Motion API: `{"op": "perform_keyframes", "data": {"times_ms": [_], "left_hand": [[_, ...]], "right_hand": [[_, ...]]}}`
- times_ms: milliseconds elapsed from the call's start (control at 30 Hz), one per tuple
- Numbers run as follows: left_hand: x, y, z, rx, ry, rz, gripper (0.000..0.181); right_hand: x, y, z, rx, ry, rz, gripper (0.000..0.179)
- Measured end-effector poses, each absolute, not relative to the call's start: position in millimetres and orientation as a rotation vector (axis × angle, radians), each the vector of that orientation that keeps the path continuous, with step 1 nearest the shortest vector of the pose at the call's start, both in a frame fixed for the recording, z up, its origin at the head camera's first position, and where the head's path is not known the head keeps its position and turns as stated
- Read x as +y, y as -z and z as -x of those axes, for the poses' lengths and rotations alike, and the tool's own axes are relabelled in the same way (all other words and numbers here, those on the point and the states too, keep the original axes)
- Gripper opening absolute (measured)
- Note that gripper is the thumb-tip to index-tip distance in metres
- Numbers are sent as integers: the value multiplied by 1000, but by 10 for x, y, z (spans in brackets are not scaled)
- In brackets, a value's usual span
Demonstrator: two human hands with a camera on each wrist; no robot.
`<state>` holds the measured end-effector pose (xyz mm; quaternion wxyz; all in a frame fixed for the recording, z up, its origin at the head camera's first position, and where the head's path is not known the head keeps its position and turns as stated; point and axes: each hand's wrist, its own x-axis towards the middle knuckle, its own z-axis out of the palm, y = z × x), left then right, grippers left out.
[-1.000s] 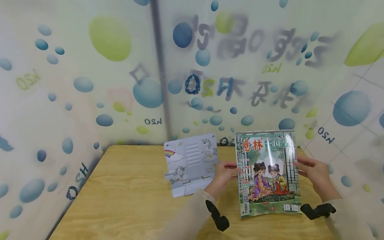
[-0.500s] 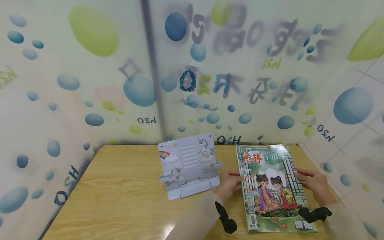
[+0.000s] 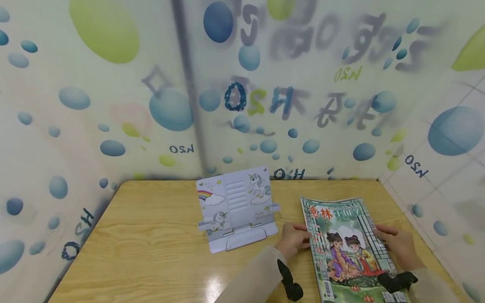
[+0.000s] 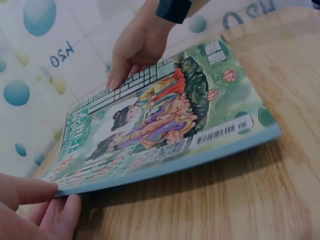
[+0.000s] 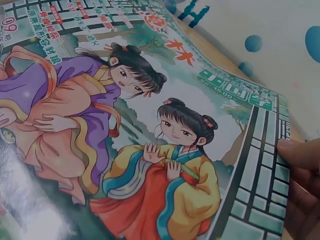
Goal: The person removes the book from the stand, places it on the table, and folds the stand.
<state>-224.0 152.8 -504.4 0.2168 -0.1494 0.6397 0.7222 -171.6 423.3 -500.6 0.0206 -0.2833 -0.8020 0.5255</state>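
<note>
A magazine (image 3: 352, 248) with two illustrated figures on its green cover lies face up between my hands, just above or against the table at the right. My left hand (image 3: 293, 240) pinches its spine edge, thumb on top and fingers below, as the left wrist view shows. On the opposite edge my right hand (image 3: 399, 246) grips the magazine, its thumb (image 5: 300, 152) on the cover. A shadow runs under the spine in the left wrist view. Left of the magazine stands a white book stand (image 3: 236, 202) with unicorn and rainbow pictures, apart from both hands.
The wooden table (image 3: 151, 235) ends at the back against a wall (image 3: 151, 84) printed with blue and green bubbles. A tiled-pattern side wall (image 3: 454, 168) rises close beyond my right hand.
Both hands have lowered the magazine from a raised, upright tilt to nearly flat, bringing it closer to me. The book stand, earlier partly behind my left hand, is fully visible.
</note>
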Motion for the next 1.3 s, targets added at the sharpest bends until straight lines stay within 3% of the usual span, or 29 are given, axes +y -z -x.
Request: {"op": "perform_keyframes", "data": {"times_ms": [433,733,1000,1300], "left_hand": [[1520,4996,2161,1844,-1916,411,22],[1468,4983,2109,1702,-2000,403,27],[1199,4945,2136,1645,-1971,322,38],[1045,4695,2197,1680,-1937,243,23]], "right_hand": [[4255,5242,1707,-2396,-1656,964,53],[4169,5181,1692,-2604,-1227,814,42],[4081,4975,1689,-2594,-1309,779,40],[4033,4898,1891,-2633,-1524,550,44]]}}
